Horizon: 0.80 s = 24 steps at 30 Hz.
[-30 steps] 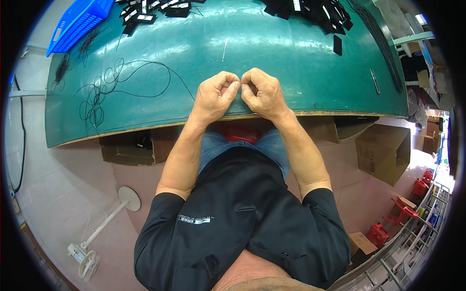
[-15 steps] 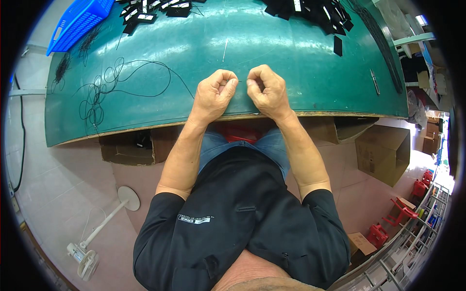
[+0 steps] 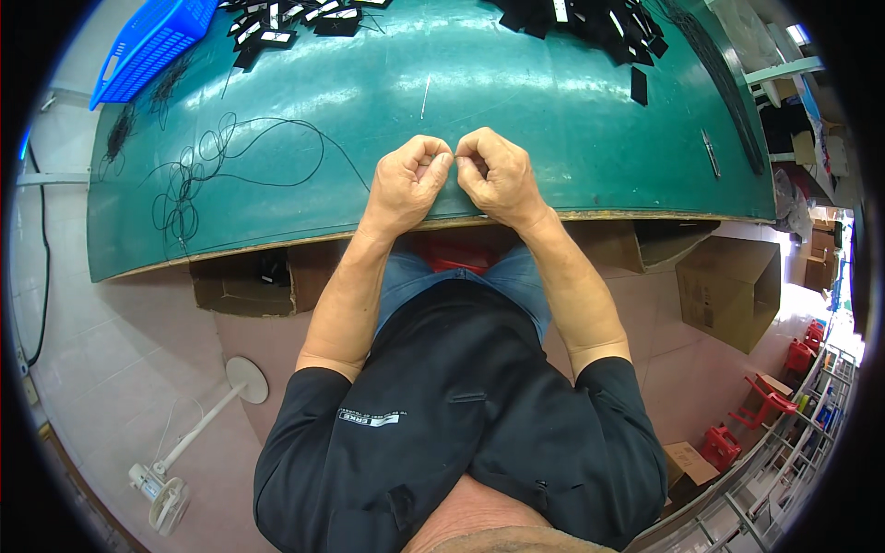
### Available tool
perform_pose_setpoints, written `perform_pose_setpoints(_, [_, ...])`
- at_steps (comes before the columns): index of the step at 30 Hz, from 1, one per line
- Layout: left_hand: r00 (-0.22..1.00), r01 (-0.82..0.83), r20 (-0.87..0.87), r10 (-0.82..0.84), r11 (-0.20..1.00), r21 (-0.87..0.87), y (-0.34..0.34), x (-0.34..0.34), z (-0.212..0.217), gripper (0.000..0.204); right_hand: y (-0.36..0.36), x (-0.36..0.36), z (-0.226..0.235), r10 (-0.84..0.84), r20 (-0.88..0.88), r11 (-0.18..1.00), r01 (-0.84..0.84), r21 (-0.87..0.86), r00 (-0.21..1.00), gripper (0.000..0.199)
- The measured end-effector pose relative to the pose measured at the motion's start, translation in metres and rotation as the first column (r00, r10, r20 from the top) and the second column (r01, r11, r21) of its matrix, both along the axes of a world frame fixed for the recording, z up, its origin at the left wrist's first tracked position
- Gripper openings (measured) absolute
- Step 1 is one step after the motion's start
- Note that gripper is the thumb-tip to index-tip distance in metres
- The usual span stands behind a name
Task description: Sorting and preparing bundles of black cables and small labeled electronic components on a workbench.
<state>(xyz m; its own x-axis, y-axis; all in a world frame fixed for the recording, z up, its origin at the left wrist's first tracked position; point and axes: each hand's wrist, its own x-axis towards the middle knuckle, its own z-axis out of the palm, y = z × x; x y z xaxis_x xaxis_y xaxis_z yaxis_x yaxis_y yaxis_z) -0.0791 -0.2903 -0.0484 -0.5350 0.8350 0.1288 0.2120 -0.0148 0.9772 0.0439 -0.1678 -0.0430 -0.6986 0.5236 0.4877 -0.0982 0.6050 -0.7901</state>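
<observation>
My left hand [image 3: 406, 184] is closed over the front part of the table, thumb and fingers pinched together. A thin black cord [image 3: 348, 160] runs into it from a loose tangle of loops on the left. Right beside it my right hand [image 3: 501, 180] is also closed in a pinch, and the fingertips of both hands almost touch. What lies between the right fingertips is too small and hidden to make out. Just beyond the hands a thin white stick-like thing [image 3: 425, 97] lies on the green tabletop [image 3: 590, 157].
Black pieces with white labels [image 3: 277, 37] lie at the far left, and a black pile [image 3: 599, 28] at the far right. A blue basket [image 3: 152, 51] stands at the left corner. Near the right edge are a slim metal tool [image 3: 711, 153] and long black cords [image 3: 728, 101].
My right hand has moved left, closing the small gap to the left hand. A short dark strand seen between them no longer shows. The left hand has hardly moved.
</observation>
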Motion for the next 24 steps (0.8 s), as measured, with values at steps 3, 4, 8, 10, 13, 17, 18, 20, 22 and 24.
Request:
perform_pose_setpoints(3, [1.000, -0.012, 0.006, 0.012, 1.000, 0.008, -0.0002, -0.0006, -0.0008, 0.006, 0.0006, 0.0013, -0.0005, -0.066, 0.012, 0.998, 0.066, 0.012, 0.998, 0.012])
perform_pose_setpoints(4, [1.000, -0.015, 0.005, 0.015, 1.000, 0.012, -0.0002, 0.0001, -0.0002, 0.006, -0.0020, 0.0007, 0.0014, -0.048, 0.003, 0.999, 0.048, -0.019, 0.999, 0.012])
perform_pose_setpoints(8, [1.000, -0.017, 0.005, 0.017, 1.000, 0.018, 0.0007, 0.0017, 0.0017, 0.006, -0.0024, -0.0003, 0.0015, -0.013, -0.014, 1.000, 0.013, -0.029, 1.000, 0.012])
perform_pose_setpoints(10, [1.000, -0.015, 0.004, 0.015, 1.000, 0.018, 0.0004, 0.0012, 0.0025, 0.006, 0.0007, -0.0019, 0.0008, -0.005, -0.014, 0.997, 0.006, 0.074, 1.000, 0.011])
perform_pose_setpoints(13, [0.997, -0.026, 0.068, 0.025, 0.999, 0.022, -0.0019, 0.0007, 0.0020, 0.006, -0.0012, 0.0040, 0.0041, -0.044, 0.038, 0.998, 0.046, -0.040, 0.998, 0.011])
perform_pose_setpoints(17, [0.999, -0.019, 0.031, 0.018, 1.000, 0.012, -0.0014, 0.0017, 0.0060, 0.006, -0.0007, -0.0004, 0.0016, 0.004, 0.039, 1.000, -0.003, -0.019, 0.999, 0.011])
perform_pose_setpoints(18, [1.000, -0.014, -0.004, 0.014, 1.000, 0.005, -0.0011, 0.0019, 0.0066, 0.006, -0.0005, -0.0011, 0.0005, 0.040, 0.026, 0.999, -0.040, 0.020, 0.999, 0.011])
perform_pose_setpoints(20, [1.000, -0.016, 0.024, 0.016, 1.000, 0.010, -0.0015, 0.0013, 0.0059, 0.006, 0.0011, 0.0018, -0.0005, -0.002, 0.014, 1.000, 0.002, -0.008, 1.000, 0.011])
perform_pose_setpoints(22, [0.997, -0.016, 0.080, 0.015, 1.000, 0.020, -0.0018, 0.0007, 0.0044, 0.007, 0.0024, 0.0049, -0.0002, -0.090, -0.005, 0.994, 0.089, -0.065, 0.996, 0.011])
perform_pose_setpoints(24, [0.999, -0.016, 0.046, 0.015, 1.000, 0.018, -0.0016, -0.0003, 0.0014, 0.007, -0.0012, 0.0012, 0.0024, -0.049, -0.010, 0.997, 0.048, -0.056, 0.999, 0.012])
